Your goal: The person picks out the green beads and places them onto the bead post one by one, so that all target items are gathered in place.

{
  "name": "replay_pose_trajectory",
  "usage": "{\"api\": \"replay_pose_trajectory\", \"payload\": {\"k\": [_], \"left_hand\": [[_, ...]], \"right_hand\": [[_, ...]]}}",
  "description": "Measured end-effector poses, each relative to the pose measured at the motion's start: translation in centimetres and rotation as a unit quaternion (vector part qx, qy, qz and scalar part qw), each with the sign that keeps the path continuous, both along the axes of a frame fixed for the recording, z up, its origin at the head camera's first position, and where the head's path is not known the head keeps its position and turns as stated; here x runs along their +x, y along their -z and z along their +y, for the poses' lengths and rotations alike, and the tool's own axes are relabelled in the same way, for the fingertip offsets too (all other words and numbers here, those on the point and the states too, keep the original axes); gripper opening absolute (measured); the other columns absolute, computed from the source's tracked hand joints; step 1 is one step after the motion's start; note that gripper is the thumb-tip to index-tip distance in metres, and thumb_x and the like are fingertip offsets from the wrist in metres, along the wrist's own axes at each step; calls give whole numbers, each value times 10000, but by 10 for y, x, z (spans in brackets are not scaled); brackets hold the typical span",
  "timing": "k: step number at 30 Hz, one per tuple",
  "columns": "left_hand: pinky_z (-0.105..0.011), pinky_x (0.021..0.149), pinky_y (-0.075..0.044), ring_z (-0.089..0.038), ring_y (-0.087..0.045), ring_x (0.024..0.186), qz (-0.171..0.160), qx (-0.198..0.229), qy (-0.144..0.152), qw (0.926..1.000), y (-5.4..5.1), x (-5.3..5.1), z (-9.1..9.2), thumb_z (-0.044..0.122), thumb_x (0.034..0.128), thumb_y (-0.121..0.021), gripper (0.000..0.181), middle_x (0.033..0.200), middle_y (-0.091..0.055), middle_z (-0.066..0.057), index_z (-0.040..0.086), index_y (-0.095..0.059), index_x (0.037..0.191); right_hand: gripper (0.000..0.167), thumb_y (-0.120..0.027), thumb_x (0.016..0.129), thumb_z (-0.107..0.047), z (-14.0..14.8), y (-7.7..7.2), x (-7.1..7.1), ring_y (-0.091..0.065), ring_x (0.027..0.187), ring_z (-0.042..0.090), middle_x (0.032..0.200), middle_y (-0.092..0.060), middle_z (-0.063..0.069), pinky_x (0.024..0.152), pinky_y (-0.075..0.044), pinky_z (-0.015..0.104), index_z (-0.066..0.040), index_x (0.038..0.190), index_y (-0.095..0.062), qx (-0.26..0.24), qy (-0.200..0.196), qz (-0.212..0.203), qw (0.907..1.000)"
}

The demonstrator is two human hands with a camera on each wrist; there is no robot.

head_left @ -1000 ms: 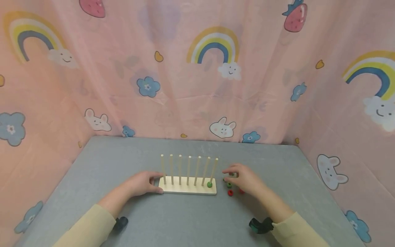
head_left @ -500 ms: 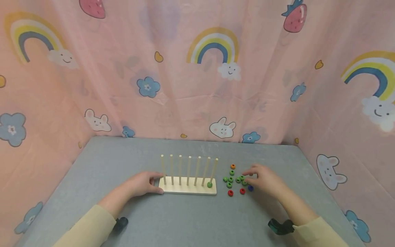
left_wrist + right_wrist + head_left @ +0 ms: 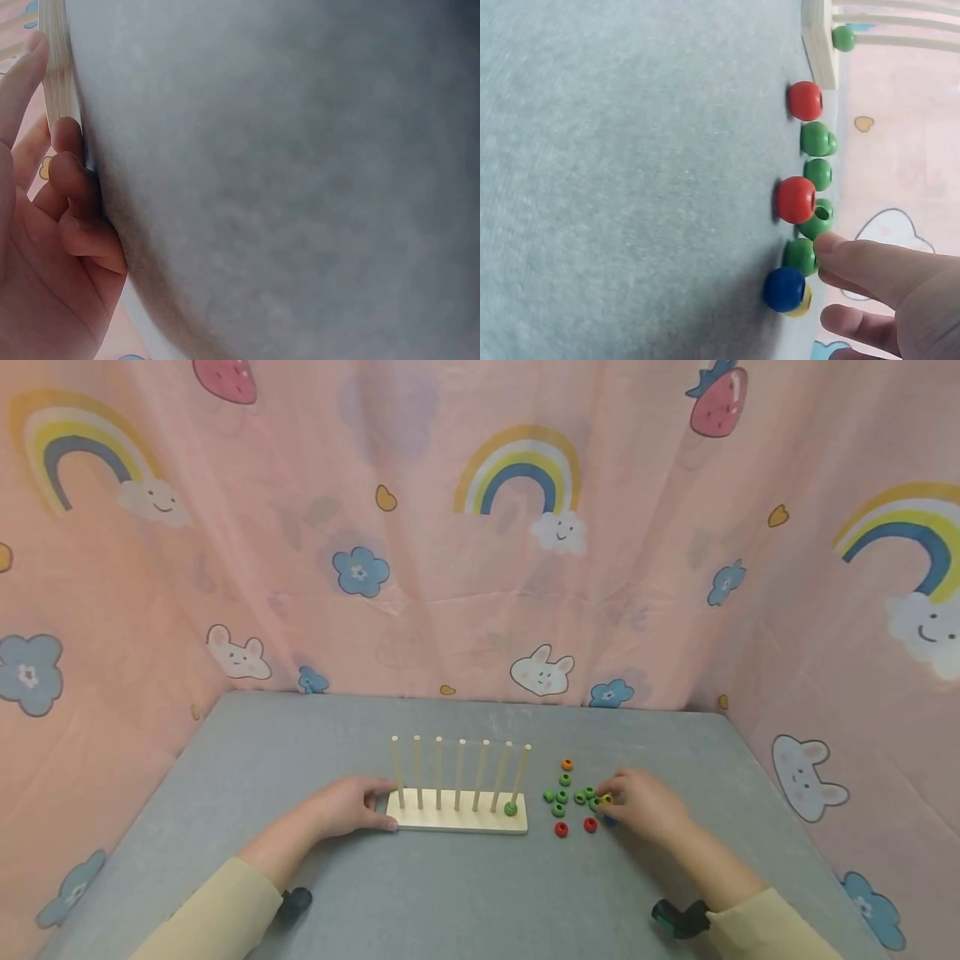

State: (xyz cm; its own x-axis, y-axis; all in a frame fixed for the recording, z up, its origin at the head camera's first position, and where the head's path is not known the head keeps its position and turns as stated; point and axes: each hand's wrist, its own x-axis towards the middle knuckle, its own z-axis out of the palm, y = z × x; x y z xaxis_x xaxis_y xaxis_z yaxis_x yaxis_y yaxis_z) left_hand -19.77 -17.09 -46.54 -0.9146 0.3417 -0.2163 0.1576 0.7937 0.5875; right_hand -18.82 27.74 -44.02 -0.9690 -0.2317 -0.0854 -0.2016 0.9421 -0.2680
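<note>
A pale wooden peg board [image 3: 457,818] with a row of upright rods stands mid-table. One green bead [image 3: 511,809] sits at the foot of its rightmost rod. My left hand [image 3: 347,806] grips the board's left end, thumb at the front edge and other fingers behind. To the right, my right hand [image 3: 647,802] hovers over the loose beads, thumb and fingertips apart around a yellow bead [image 3: 607,799]. In the right wrist view, the thumb tip is close to a green bead [image 3: 801,256]; contact is unclear. A blue bead [image 3: 784,289] lies in front of the yellow one.
Between board and right hand lie several green beads [image 3: 562,797], two red beads [image 3: 561,830] and an orange bead [image 3: 567,765]. A grey cloth covers the table [image 3: 450,893]. Pink patterned curtains [image 3: 420,635] hang behind and at both sides.
My right hand has moved right from the near-left beads to the right end of the group, then lowered slightly around the yellow bead. The left hand and board stay put.
</note>
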Motion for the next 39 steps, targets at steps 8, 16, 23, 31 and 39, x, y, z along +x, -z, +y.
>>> {"api": "replay_pose_trajectory", "payload": {"k": [8, 16, 23, 31, 39], "left_hand": [[-313, 592, -327, -133, -439, 650, 26, 0, 5, 10000, -1, 0, 0, 412, 743, -861, 648, 718, -503, 9, 156, -658, 1302], [-315, 597, -329, -134, -442, 656, 84, -21, 31, 10000, 0, 0, -1, 415, 738, -864, 649, 721, -502, 9, 156, -661, 1298], [-318, 601, -333, -136, -446, 661, 65, -12, 14, 10000, -3, 0, 1, 419, 745, -858, 653, 726, -508, 8, 154, -657, 1306], [-322, 607, -339, -142, -450, 675, 80, -14, 47, 10000, -2, 0, 0, 403, 746, -861, 643, 733, -507, 4, 147, -659, 1300], [-323, 609, -339, -140, -451, 684, 57, -31, 40, 10000, 0, 0, 1, 410, 746, -860, 642, 737, -506, 6, 160, -660, 1303]], "right_hand": [[218, -830, 810, -257, -2, 7, -1, -561, 812, 158, 895, -619, -20, 771, -506, 408, -147, 992, -780, 205, 126, -25, 9997], [225, -829, 810, -273, -2, 11, -3, -549, 799, 156, 881, -609, -24, 755, -503, 397, -147, 990, -782, 303, 205, -27, 9993], [222, -830, 809, -255, 0, 14, -2, -540, 780, 155, 859, -590, -23, 734, -501, 389, -136, 989, -778, 267, 191, 99, 9994], [201, -819, 821, -254, 0, 4, 1, -562, 797, 168, 850, -599, -23, 728, -506, 399, -136, 979, -780, 60, 149, 208, 9997], [201, -792, 842, -267, 0, -5, 6, -603, 873, 208, 916, -629, -12, 746, -515, 433, -144, 1000, -769, -88, 108, 499, 9987]]}}
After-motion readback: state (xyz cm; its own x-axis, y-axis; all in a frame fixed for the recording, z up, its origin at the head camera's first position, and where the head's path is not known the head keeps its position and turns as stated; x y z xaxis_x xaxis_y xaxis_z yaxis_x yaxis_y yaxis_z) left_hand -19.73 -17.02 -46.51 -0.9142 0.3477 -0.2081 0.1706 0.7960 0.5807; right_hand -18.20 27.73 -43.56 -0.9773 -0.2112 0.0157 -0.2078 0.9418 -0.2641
